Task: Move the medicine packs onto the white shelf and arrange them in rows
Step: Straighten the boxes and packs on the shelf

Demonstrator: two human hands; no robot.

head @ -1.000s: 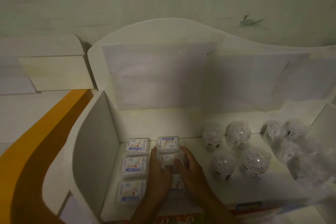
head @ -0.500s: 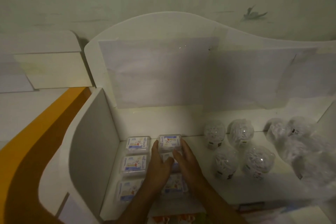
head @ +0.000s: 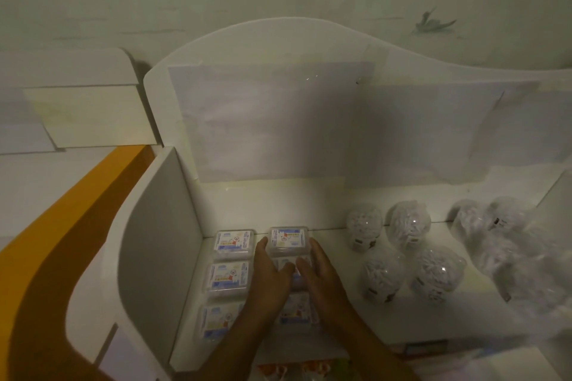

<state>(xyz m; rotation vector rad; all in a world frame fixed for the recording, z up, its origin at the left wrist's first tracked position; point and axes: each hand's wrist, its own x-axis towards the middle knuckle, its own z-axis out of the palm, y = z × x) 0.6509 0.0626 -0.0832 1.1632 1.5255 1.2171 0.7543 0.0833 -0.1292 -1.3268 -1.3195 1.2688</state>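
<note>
Two columns of clear medicine packs with blue-and-white labels lie on the white shelf [head: 337, 291], next to its left side wall [head: 154, 226]. The left column has a back pack [head: 234, 243], a middle pack [head: 228, 278] and a front pack [head: 220, 323]. In the right column, my left hand [head: 272, 275] and my right hand [head: 323, 277] lie flat over the mostly hidden middle pack. Their straight fingertips touch both sides of the right back pack [head: 289, 240]. The right front pack [head: 297, 312] shows between my wrists.
Several round clear packs of white pieces [head: 408, 226] stand right of the medicine packs. A crumpled plastic bag [head: 510, 250] fills the shelf's right end. Paper sheets cover the back panel [head: 278, 120]. An orange band [head: 62, 226] runs at the left.
Both hands slid away from me, off their hold on the right middle pack, until the fingertips flank the right back pack. The packs stay in two columns.
</note>
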